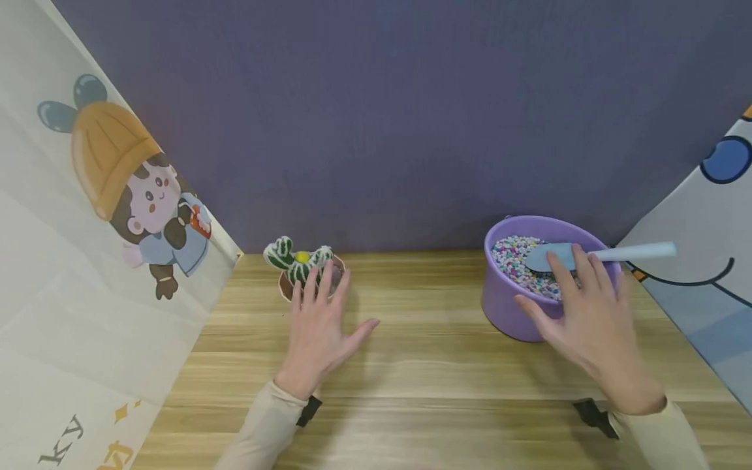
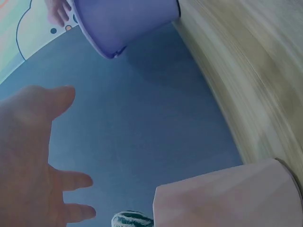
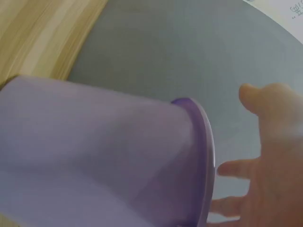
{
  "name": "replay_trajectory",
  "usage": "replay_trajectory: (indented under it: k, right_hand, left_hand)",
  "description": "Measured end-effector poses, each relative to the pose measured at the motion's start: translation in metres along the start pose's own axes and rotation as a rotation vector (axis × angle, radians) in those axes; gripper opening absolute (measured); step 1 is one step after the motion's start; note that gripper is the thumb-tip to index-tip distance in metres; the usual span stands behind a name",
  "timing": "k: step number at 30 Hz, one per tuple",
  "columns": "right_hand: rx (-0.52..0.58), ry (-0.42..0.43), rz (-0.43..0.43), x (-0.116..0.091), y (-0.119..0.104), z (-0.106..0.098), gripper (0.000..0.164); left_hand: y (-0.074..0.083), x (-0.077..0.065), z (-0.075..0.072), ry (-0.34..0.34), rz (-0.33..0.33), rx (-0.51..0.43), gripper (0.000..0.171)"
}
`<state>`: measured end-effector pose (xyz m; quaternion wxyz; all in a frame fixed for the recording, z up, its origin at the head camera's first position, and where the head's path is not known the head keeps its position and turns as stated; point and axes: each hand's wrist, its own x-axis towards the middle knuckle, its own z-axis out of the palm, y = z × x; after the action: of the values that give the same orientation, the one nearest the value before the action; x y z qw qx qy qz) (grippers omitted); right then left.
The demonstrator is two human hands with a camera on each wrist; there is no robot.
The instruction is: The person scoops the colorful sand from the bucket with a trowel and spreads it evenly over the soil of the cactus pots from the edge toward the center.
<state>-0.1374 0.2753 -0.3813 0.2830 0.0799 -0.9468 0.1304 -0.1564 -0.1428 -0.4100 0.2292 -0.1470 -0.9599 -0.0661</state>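
On the left, my left hand reaches over the near side of a small potted cactus, fingers spread and straight. The cactus has green, white-ridged stems and a yellow top; in the left wrist view its pale pot stands apart from the thumb. A purple bucket at the right holds multicoloured pebbles. Across them lies a light blue scoop, its handle jutting over the right rim. Above the bucket hovers my right hand, fingers spread; whether they touch the scoop, I cannot tell.
Both objects stand toward the back of a wood-grain table. Behind it rises a dark blue-grey panel. A cartoon-printed white sheet borders the left side, and another printed sheet borders the right.
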Motion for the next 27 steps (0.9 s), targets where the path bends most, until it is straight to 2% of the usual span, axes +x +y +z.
replay_trajectory:
  k: [5,13,16,20,23,27]
  right_hand:
    - [0.092,0.158,-0.112,0.004,0.006,-0.003,0.089]
    - [0.159,0.275,-0.178,0.006,0.009,-0.002,0.096]
    - [0.219,0.325,-0.197,0.005,0.012,-0.001,0.091]
    - [0.314,0.378,-0.274,0.007,0.018,-0.004,0.083]
    - [0.335,0.400,-0.336,0.010,0.021,-0.009,0.077]
    - [0.388,0.471,-0.367,0.017,0.026,-0.015,0.074]
  left_hand:
    - [0.006,0.003,0.002,-0.006,0.016,-0.008,0.099]
    - [0.023,0.010,0.010,0.010,0.058,-0.074,0.095]
    - [0.029,0.012,0.014,0.026,0.076,-0.120,0.094]
    - [0.035,0.017,0.020,0.043,0.089,-0.187,0.091]
    - [0.040,0.020,0.025,0.016,0.076,-0.231,0.088]
    - [0.050,0.025,0.032,-0.055,0.036,-0.295,0.087]
